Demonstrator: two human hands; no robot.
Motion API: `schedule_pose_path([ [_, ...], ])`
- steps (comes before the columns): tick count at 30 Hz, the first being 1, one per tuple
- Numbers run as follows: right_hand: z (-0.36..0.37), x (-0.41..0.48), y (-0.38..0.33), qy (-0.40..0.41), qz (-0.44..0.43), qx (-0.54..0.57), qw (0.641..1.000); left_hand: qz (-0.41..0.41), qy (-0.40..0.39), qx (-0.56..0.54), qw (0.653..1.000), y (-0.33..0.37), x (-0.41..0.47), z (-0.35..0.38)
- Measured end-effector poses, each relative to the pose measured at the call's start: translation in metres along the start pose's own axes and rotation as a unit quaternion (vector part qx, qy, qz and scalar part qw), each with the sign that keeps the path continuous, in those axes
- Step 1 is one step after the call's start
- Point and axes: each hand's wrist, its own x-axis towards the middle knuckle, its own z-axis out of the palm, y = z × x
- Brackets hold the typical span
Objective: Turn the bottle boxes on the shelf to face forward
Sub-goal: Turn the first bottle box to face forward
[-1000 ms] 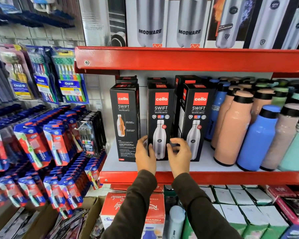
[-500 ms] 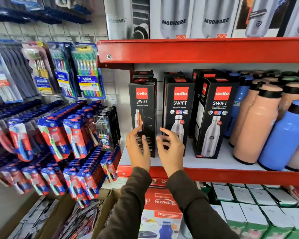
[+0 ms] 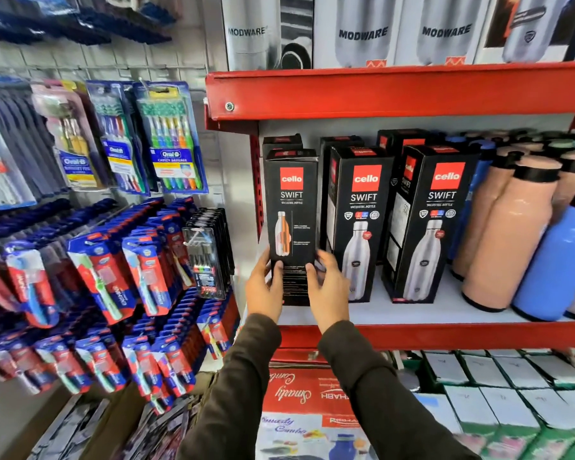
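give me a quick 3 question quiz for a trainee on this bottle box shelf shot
1. True or false: both hands grip the leftmost cello box.
2. Which front-row cello box shows a different face from the other two: A leftmost, B middle, C rightmost?
3. Fill in: right of the boxes stand loose ____.

Key
1. True: left hand and right hand hold its lower sides.
2. A: the middle box and right box both picture a big steel bottle.
3. Bottles, such as the peach bottle.

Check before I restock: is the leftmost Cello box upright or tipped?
Upright: the leftmost Cello box stands on the shelf, left hand and right hand gripping it.
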Motion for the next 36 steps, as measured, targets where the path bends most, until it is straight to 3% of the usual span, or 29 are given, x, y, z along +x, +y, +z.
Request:
schedule_pose_path([
  [11, 0.001, -0.005, -0.011, -0.018, 0.001, 0.006, 1.0, -0.019, 0.013, -0.122, 0.992, 0.007, -0.002, -0.019],
  [23, -0.002, 0.003, -0.025, 0.01, -0.013, -0.02, 1.0, 0.027, 0.056, -0.083, 0.995, 0.004, -0.001, -0.023],
  [27, -0.002, 0.005, -0.021, -0.024, -0.013, 0.003, 1.0, -0.016, -0.018, -0.042, 0.999, -0.003, 0.018, -0.025],
  [30, 0.0, 0.008, -0.017, -0.058, -0.014, 0.0, 0.998, -0.07, -0.077, -0.082, 0.991, -0.003, 0.024, -0.028],
  [36, 0.003, 0.004, -0.006, -0.125, -0.04, -0.056, 0.99, -0.033, -0.101, -0.056, 0.993, -0.005, 0.016, -0.034],
])
